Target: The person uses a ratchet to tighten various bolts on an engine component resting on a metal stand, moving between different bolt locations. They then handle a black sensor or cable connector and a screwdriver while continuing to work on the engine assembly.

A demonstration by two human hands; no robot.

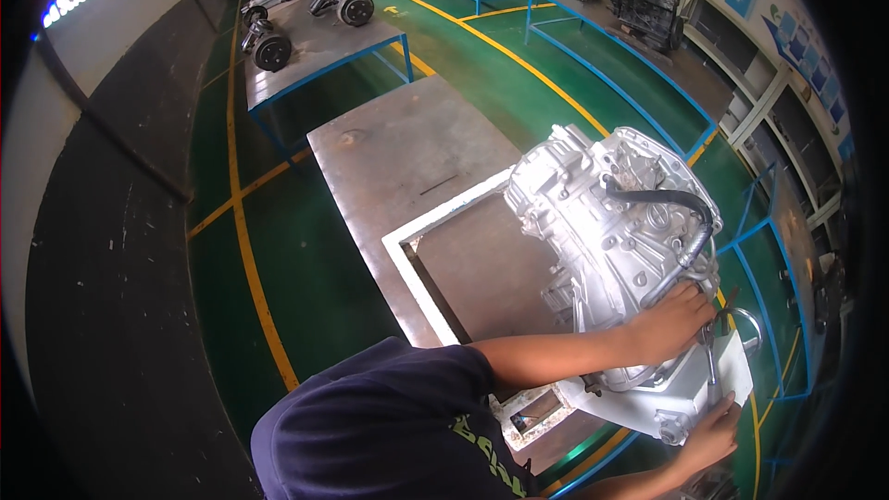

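Observation:
A large silver gearbox housing stands at the right of the bench, with a black hose curving over its face. My left hand reaches across to the housing's lower right side, its fingers curled; what they grip is hidden. Just beside those fingers is the upper end of a slim metal wrench. My right hand is closed at the wrench's lower end, below the left hand. Behind the tool lies a pale flat plate, and a curved chrome bar sticks out at its right.
The housing rests by a white metal frame on a steel-topped bench. Another bench beyond carries wheel hubs. Blue-framed tables stand to the right, with shelving behind. Yellow lines cross the green floor.

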